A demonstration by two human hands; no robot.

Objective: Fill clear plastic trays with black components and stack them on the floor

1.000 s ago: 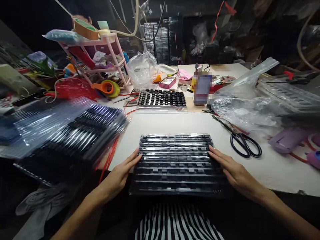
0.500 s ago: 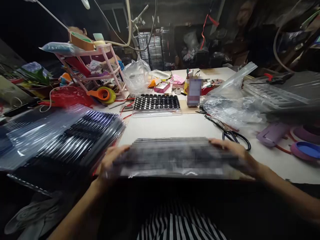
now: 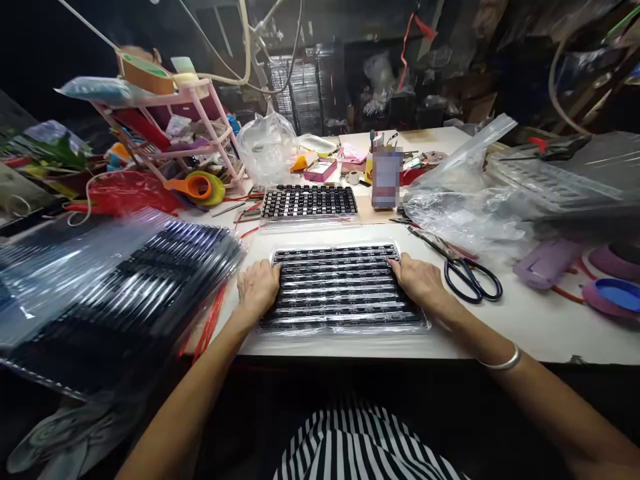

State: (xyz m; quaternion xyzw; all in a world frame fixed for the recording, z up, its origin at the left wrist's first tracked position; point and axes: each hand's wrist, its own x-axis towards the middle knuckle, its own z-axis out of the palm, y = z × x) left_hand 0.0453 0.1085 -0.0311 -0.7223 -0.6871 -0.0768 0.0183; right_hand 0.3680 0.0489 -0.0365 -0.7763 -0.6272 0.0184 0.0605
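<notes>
A clear plastic tray with rows of black strips [image 3: 340, 288] lies flat on the white table [image 3: 525, 333], directly in front of me. My left hand [image 3: 259, 287] is closed on the tray's left edge, thumb on the rim. On the opposite edge, my right hand [image 3: 417, 283] grips the tray near its upper right corner. Behind it sits a smaller tray of black and silver pieces [image 3: 310, 202]. Dark-handled scissors [image 3: 470, 277] rest to the right of my right hand.
Stacked plastic trays with black strips [image 3: 130, 280] fill the left side. A pink rack [image 3: 200, 127] stands behind them. Clear plastic bags [image 3: 450, 207] are heaped at the right, near a purple object [image 3: 547, 263]. A phone-like object [image 3: 387, 177] stands at the back.
The tray, blurred and tilted at the table's front edge before, now lies flat farther in. Both hands have moved forward with it and still hold its sides.
</notes>
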